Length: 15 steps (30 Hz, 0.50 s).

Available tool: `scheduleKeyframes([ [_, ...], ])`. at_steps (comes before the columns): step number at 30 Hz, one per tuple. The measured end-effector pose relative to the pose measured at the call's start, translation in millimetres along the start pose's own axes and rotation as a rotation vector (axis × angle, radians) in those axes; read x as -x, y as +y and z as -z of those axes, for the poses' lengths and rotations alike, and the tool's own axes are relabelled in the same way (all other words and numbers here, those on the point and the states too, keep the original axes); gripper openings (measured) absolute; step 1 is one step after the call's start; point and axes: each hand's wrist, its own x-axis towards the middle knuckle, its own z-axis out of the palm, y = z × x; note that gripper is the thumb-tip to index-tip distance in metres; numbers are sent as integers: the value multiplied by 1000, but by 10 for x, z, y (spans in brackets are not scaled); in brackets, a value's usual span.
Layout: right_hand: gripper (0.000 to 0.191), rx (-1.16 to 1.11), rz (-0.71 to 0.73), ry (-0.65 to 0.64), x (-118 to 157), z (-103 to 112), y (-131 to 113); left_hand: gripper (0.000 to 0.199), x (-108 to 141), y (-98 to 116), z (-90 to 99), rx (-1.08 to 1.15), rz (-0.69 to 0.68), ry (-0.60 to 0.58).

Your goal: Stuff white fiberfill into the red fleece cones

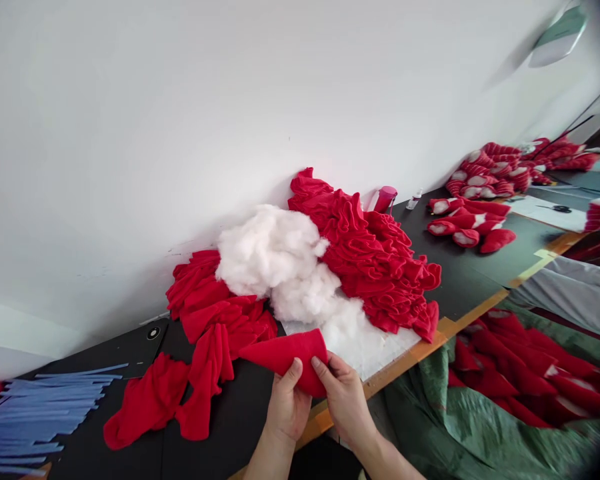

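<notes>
I'm working the left hand [286,407] and right hand [345,403] with fingers closed, pinching a red fleece cone [293,357] between them over a black worktable [235,413]. White polyester stuffing [270,250] sits just ahead, against a heap of red fleece pieces [365,257]; pale blue strips [35,417] lie far left.

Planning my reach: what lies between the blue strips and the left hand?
Head view: loose red fabric lies between the blue strips and left hand, on the black tabletop.
</notes>
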Motion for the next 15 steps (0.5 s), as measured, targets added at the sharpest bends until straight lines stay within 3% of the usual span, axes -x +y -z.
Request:
scheduleKeyframes([
  [2, 34, -61, -47, 22, -1, 22, -11, 34, -20, 31, -5, 34, -18, 47],
  [6, 39, -6, 14, 118, 99, 27, -18, 34, -77, 62, -23, 36, -103, 140],
  [11, 29, -10, -56, -48, 183, 21, 53, 35, -55, 3, -21, -23, -137, 129],
  [15, 29, 19, -55, 36, 161, 107, 71, 43, -18, -13, 35, -65, -126, 90],
])
